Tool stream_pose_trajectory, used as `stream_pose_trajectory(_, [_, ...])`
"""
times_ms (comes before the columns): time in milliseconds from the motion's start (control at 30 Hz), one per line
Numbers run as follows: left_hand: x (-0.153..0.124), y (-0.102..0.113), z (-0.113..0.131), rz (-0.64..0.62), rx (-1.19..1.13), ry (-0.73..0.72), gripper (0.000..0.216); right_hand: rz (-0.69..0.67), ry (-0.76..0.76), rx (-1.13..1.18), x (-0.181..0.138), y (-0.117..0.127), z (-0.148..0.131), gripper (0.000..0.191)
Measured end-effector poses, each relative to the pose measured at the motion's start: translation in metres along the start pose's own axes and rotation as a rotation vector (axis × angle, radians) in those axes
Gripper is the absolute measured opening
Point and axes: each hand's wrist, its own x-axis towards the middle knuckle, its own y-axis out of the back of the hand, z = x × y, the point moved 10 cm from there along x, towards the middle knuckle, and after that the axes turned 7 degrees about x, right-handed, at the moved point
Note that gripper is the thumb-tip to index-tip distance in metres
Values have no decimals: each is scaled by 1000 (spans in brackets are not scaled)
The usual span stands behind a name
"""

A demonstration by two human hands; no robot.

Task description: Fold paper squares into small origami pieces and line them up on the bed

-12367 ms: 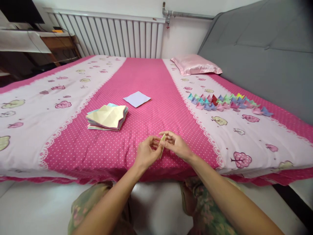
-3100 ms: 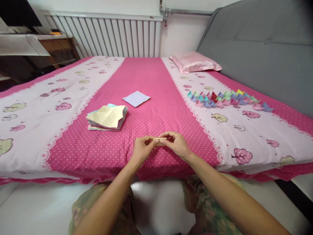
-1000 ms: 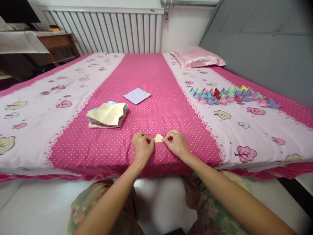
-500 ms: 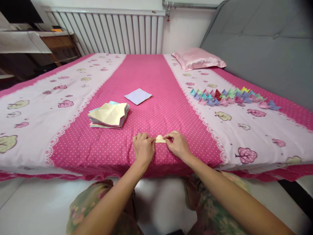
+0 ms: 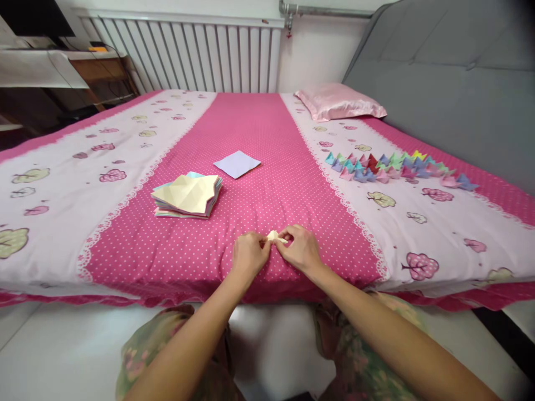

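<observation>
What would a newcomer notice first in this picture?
The left hand and the right hand pinch a small cream paper piece at the near edge of the pink bedspread. A row of colourful folded shapes lies farther right, and a paper stack lies left.

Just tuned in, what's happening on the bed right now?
A person's left hand and right hand both pinch a small yellow folded paper, held low against the pink bedspread near its front edge. Beyond the left hand lie a stack of creased sheets and a single lilac sheet. Off to the right, small coloured folded pieces sit in a row.
</observation>
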Motion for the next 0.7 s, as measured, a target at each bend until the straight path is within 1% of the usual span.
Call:
stream_pose_trajectory(167, [2, -2, -3, -6, -46, 18, 24, -20, 7, 26, 0, -2, 1, 11])
stream_pose_trajectory(300, [5, -4, -8, -22, -70, 55, 23, -45, -17, 45, 0, -4, 5, 7])
stream_pose_trajectory(500, [9, -5, -9, -56, -73, 70, 24, -84, -61, 95, 3, -6, 11, 16])
stream_pose_trajectory(700, [7, 0, -9, -47, -66, 52, 29, -132, -71, 118, 4, -6, 13, 26])
